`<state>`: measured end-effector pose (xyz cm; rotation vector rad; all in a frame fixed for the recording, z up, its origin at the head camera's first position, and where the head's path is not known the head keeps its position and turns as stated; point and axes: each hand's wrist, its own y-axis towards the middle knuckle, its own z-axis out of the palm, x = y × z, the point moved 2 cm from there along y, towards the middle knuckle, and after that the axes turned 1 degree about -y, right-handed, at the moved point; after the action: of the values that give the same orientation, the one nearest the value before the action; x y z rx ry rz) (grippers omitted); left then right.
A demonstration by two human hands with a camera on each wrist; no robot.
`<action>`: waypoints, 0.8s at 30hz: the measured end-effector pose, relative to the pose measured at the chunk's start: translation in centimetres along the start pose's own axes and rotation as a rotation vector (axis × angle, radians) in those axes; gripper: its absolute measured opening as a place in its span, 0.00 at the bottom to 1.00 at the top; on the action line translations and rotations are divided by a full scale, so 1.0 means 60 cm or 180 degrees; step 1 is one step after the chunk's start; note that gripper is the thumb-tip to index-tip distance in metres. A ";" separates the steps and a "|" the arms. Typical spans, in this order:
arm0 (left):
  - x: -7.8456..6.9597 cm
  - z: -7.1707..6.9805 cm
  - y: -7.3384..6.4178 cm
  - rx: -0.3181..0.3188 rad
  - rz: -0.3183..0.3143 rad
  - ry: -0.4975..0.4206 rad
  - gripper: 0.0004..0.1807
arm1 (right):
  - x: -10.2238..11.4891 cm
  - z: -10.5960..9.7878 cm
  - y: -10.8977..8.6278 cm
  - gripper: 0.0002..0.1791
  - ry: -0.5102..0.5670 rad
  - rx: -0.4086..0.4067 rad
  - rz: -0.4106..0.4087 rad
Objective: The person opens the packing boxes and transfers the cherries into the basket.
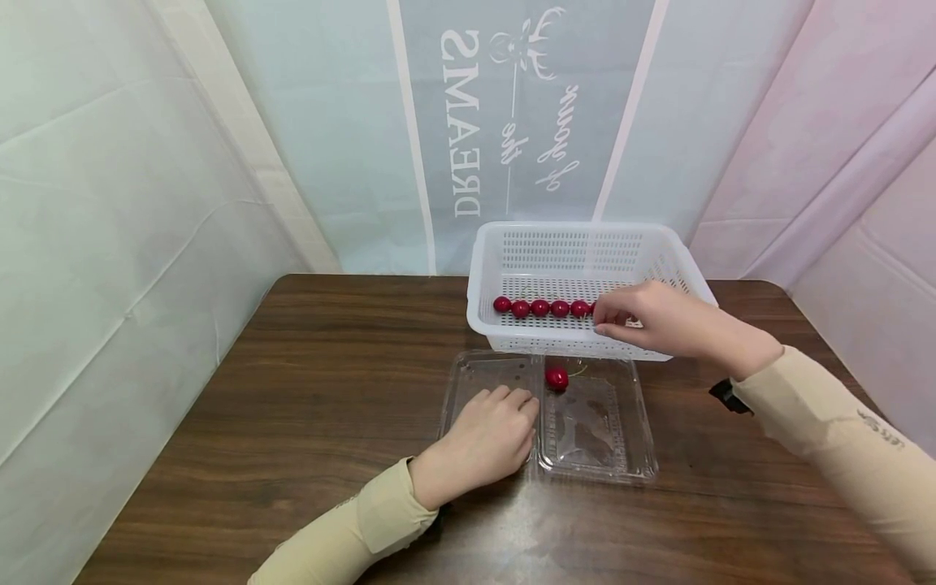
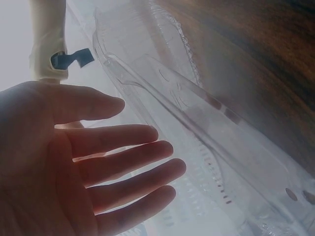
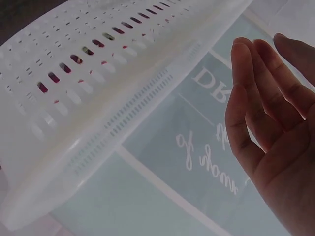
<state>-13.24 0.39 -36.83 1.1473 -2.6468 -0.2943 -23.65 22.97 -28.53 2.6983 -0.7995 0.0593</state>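
Observation:
My left hand [image 1: 486, 435] lies over the left half of a clear plastic clamshell box [image 1: 651, 455]. Its fingers [image 2: 133, 162] are extended near the box's middle fold and hold nothing. One red cherry [image 1: 556, 379] with a green stem lies in the right half of the box. Over the front right of a white plastic basket [image 1: 478, 268], my right hand [image 1: 651, 317] reaches down at the right end of a row of red cherries [image 1: 539, 308]. In the right wrist view its fingers [image 3: 268, 83] are loosely bent with no object visible between them; the hand hides part of the row.
The basket stands at the back of a brown wooden table [image 1: 329, 366], just behind the clamshell box. A printed grey-blue curtain [image 1: 366, 146] hangs behind it, and white cloth [image 1: 110, 203] covers the left and right sides.

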 end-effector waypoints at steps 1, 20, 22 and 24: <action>0.000 0.000 0.000 -0.0001 0.0000 0.0002 0.13 | 0.001 0.002 -0.001 0.03 -0.0003 0.0002 -0.0005; -0.001 -0.002 -0.001 0.0061 0.0001 0.0010 0.14 | 0.030 0.067 -0.017 0.04 0.0207 0.0205 0.0008; -0.001 -0.002 -0.001 0.0057 0.0008 0.0017 0.14 | 0.032 0.073 -0.017 0.04 0.0273 0.0284 0.0002; -0.001 -0.002 -0.001 0.0046 0.0013 0.0027 0.14 | 0.033 0.080 -0.017 0.03 0.0315 0.0360 0.0023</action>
<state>-13.13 0.39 -36.75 1.1451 -2.6478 -0.2692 -21.68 21.20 -33.11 2.7727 -0.7986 0.2448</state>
